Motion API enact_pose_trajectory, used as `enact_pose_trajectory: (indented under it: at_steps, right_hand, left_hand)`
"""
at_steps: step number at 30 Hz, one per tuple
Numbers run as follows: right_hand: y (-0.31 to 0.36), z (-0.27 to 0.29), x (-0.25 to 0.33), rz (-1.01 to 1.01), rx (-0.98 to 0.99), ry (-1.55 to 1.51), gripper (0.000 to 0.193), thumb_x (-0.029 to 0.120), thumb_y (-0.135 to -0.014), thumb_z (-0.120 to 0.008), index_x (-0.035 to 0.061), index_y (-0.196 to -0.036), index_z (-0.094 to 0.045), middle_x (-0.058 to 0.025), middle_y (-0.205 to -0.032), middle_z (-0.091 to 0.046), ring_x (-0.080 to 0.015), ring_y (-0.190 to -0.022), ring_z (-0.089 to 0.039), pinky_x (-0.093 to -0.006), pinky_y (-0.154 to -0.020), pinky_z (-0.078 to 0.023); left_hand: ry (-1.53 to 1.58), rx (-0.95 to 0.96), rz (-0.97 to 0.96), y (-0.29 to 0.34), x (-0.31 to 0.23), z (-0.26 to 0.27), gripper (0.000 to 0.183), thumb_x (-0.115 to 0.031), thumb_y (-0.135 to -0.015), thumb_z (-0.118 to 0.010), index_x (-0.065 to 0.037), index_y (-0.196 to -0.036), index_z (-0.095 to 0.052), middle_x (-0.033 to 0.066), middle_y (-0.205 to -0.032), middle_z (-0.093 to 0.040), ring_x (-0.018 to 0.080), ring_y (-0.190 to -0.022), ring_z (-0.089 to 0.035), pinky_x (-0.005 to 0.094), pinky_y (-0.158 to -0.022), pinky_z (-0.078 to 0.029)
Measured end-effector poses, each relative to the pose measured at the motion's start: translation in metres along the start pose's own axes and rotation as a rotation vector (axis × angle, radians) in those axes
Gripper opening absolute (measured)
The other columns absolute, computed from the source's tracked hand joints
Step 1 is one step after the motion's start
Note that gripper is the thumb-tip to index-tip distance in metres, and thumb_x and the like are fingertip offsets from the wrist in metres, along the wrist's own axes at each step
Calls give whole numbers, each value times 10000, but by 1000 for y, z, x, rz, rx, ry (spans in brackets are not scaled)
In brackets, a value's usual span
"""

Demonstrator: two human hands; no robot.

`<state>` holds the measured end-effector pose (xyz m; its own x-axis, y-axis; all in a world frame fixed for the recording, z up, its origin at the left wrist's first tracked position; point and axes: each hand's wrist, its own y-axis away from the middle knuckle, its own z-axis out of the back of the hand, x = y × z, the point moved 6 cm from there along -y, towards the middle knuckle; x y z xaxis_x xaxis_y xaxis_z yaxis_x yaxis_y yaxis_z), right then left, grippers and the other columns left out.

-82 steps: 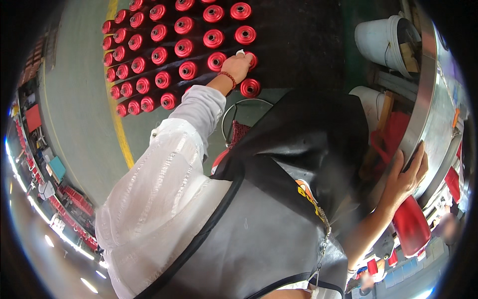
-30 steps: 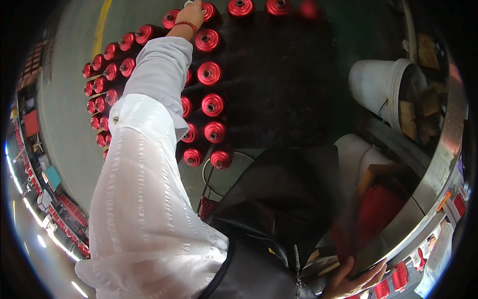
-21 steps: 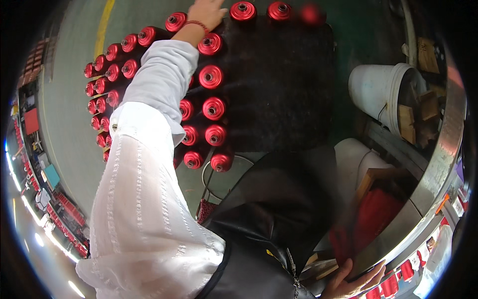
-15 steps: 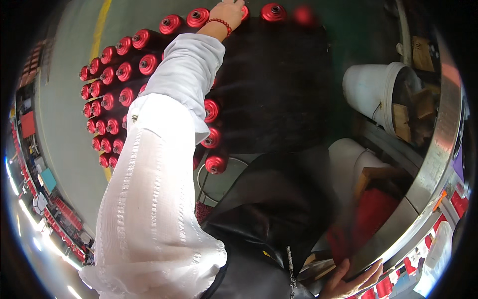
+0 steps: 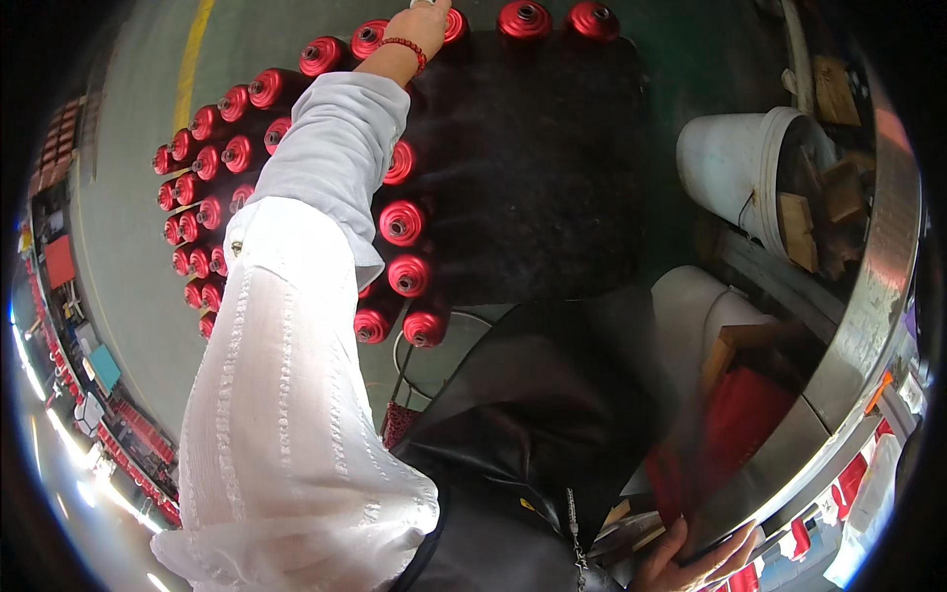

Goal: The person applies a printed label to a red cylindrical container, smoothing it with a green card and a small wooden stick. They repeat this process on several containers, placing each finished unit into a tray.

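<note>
My left arm, in a white sleeve, stretches to the far edge over rows of red metal cylinders. My left hand point(image 5: 419, 35), with a red bead bracelet, is closed beside a red cylinder point(image 5: 455, 27). A pale bit shows at its fingertips, but the upper frame edge cuts them off. Each cylinder has a rounded shoulder and a small neck; two more point(image 5: 524, 19) point(image 5: 593, 20) stand to the right along the far edge of a dark surface point(image 5: 543, 178). At lower right my right hand point(image 5: 691, 562) lies with fingers stretched over the edge of the curved metal rim.
A white bucket point(image 5: 725, 168) lies on its side at right, wood blocks point(image 5: 797, 229) in its mouth. Below it is a red thing point(image 5: 750, 414) by a wooden frame. The metal rim point(image 5: 858, 326) curves down the right side. Dark apron-like cloth point(image 5: 533, 395) covers my lap.
My left hand and the cylinders have shifted left in the picture. The rightmost far cylinder, blurred before, now shows sharply. My right hand has stayed on the rim.
</note>
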<state>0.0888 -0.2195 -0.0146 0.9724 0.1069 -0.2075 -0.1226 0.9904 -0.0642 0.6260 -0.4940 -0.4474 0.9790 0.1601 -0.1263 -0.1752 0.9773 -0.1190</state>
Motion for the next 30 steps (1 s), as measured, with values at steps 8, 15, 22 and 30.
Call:
enact_pose_trajectory:
  at_steps: [8,15,22,30]
  right_hand:
    - [0,0,-2,1,-54,-36,802,466,-863,-759,-4,-1448,-475,-301,-1331,-503,-485,-1160,-511,-609,-932,-420]
    - [1,0,3,-37,-73,6,798,492,-855,-752,-19,-1418,-508,-298,-1304,-525,-473,-1135,-529,-593,-939,-414]
    - [5,-1,-3,-39,-124,-17,794,536,-870,-720,-29,-1395,-530,-310,-1289,-538,-469,-1122,-539,-586,-936,-424]
    - [5,-3,-3,26,-252,-46,782,547,-863,-721,-42,-1354,-568,-312,-1245,-567,-469,-1096,-564,-569,-911,-450]
  left_hand:
    - [-58,54,88,-2,7,3,150,-183,-966,-492,-89,-1053,-572,216,-896,-686,402,-820,-696,510,-677,-552]
    - [62,-169,-191,-21,-94,59,243,-257,-924,-596,-117,-1123,-604,252,-1074,-641,382,-1005,-651,513,-840,-532]
    - [178,-53,-15,-55,-98,-26,254,-225,-948,-575,-116,-1160,-661,235,-1023,-691,417,-866,-686,525,-738,-542]
    - [90,6,-48,-51,-75,-21,290,-230,-953,-558,-123,-1211,-636,226,-1115,-655,423,-902,-677,527,-765,-542]
